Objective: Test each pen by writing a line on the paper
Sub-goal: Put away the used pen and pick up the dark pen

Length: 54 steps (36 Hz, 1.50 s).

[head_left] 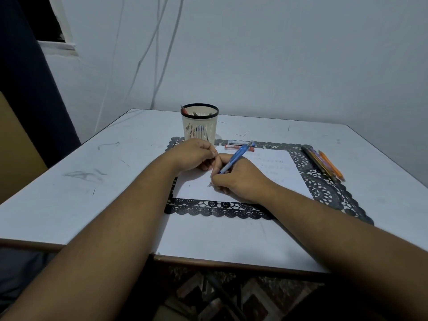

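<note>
— So, what do you have at the grip?

— I see the right hand (238,179) curled round a blue pen (236,158), pinching it low on the barrel, with the tip down on the white paper (273,179) near its left part. The pen's top end slants up and away toward the far side.

— And the other hand?

— My view shows the left hand (194,155) resting on the paper's far left corner, fingers loosely curled; whether it has hold of anything, I cannot tell. It sits just beside the right hand.

— What lies round them?

— I see the paper on a black lace mat (324,191) on the white table (81,193). A slotted cup (199,123) with pens in it stands just beyond the left hand. A red and white box (238,145) lies at the mat's far edge, and several pens (324,165) lie together on the mat, right of the paper.
</note>
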Available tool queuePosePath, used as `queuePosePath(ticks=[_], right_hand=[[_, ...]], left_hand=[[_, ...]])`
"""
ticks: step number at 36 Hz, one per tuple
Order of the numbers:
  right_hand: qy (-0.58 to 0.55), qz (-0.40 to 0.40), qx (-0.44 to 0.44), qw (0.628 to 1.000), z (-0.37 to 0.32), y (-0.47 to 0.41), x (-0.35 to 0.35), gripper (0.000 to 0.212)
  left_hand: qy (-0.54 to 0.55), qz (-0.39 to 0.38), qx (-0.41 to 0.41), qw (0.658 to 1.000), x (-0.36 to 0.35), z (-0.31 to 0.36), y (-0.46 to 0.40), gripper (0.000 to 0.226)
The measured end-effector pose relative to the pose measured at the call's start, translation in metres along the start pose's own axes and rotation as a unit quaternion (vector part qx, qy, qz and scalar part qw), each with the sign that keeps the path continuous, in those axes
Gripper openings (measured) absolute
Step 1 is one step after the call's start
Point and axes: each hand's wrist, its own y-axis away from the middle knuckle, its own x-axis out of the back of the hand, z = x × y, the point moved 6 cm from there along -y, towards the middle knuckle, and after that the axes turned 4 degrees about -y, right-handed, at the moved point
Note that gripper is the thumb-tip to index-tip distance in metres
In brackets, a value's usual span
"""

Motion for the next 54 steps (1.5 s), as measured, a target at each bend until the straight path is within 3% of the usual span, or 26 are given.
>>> queuePosePath(ticks=[19,25,32,54], right_hand=[[0.039,-0.004,0.010,0.999,-0.003,0.002,0.000,0.019],[-0.041,0.004,-0.009,0.999,0.000,0.003,0.007,0.025],[0.031,-0.001,-0.003,1.000,-0.002,0.007,0.005,0.019],[0.079,0.023,0.008,0.997,-0.011,0.011,0.005,0.023]], left_hand=[[-0.007,-0.005,-0.003,1.000,-0.001,0.000,0.000,0.022],[-0.002,-0.005,-0.010,1.000,-0.002,0.006,0.003,0.025],[-0.003,0.001,-0.010,1.000,-0.001,0.006,0.005,0.022],[-0.011,-0.005,-0.009,1.000,-0.001,0.004,0.003,0.022]])
